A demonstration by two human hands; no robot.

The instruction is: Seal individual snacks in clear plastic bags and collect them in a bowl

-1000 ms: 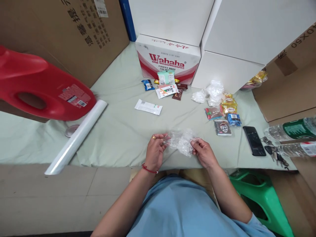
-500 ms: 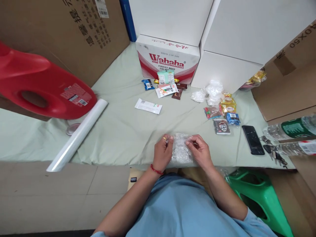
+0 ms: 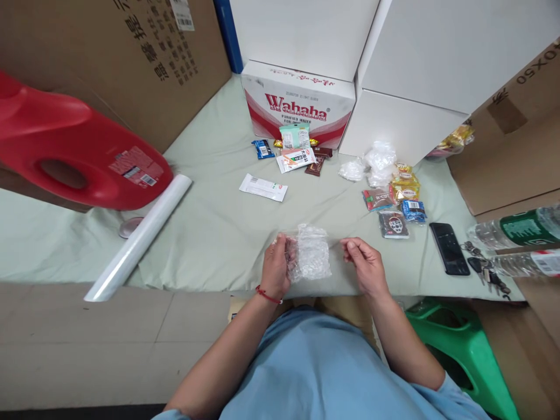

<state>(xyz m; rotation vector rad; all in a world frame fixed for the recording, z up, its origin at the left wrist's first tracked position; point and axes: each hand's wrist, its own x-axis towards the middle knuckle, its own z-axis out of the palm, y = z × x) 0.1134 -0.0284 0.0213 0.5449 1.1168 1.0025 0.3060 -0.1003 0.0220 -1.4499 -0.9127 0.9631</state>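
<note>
A crumpled piece of clear plastic film (image 3: 313, 254) is held above the near edge of the cloth-covered table. My left hand (image 3: 276, 265) grips its left side, thumb on top, with a red cord on the wrist. My right hand (image 3: 365, 262) is off to the right, thumb and fingertips pinched together. A faint transparent edge of the film seems to stretch toward those fingertips. Beyond my hands lies a white snack packet (image 3: 263, 188). Crumpled clear plastic bundles (image 3: 380, 163) rest farther right.
Snack packets (image 3: 296, 158) lie before the Wahaba-style printed carton (image 3: 301, 108). More packets (image 3: 394, 224), a phone (image 3: 449, 249), keys (image 3: 487, 274) and bottles (image 3: 525, 228) are at right. A red jug (image 3: 100, 157) and white roll (image 3: 140, 239) stand left. A green stool (image 3: 476, 344) is below.
My right hand has moved right, away from the bulk of the plastic film. My left hand and the film have shifted slightly left.
</note>
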